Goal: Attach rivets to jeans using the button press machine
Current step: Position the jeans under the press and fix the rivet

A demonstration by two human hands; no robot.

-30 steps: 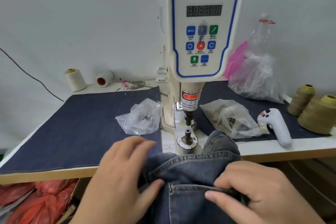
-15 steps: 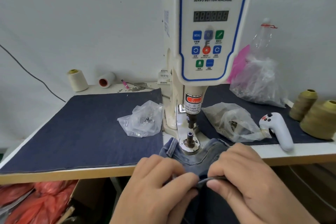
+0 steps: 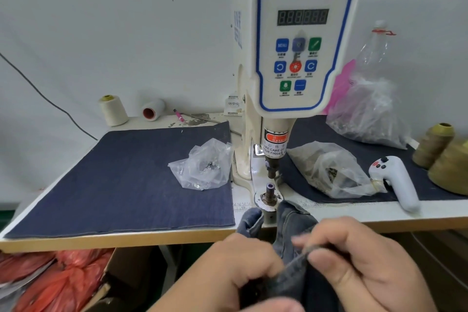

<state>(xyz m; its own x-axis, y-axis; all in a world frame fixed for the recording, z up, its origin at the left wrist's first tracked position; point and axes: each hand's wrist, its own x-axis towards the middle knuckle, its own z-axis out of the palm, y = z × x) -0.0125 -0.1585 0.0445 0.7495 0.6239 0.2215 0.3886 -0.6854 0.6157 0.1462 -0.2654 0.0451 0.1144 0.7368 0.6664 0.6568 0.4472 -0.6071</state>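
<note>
While seemingly pinched, jeans (image 3: 293,225) between hands.

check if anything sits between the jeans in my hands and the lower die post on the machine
Nothing visible does. The jeans, gripped by the left hand and right hand, bunch at the table edge just in front of the lower die post, whose top is bare. Both plastic bags lie off to the sides.

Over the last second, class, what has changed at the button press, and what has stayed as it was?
The jeans were brought forward to the lower die, then slipped back a little. Both hands closed in together: the left hand and right hand now pinch one denim fold between them. The machine and the plastic bags stayed put.
</note>
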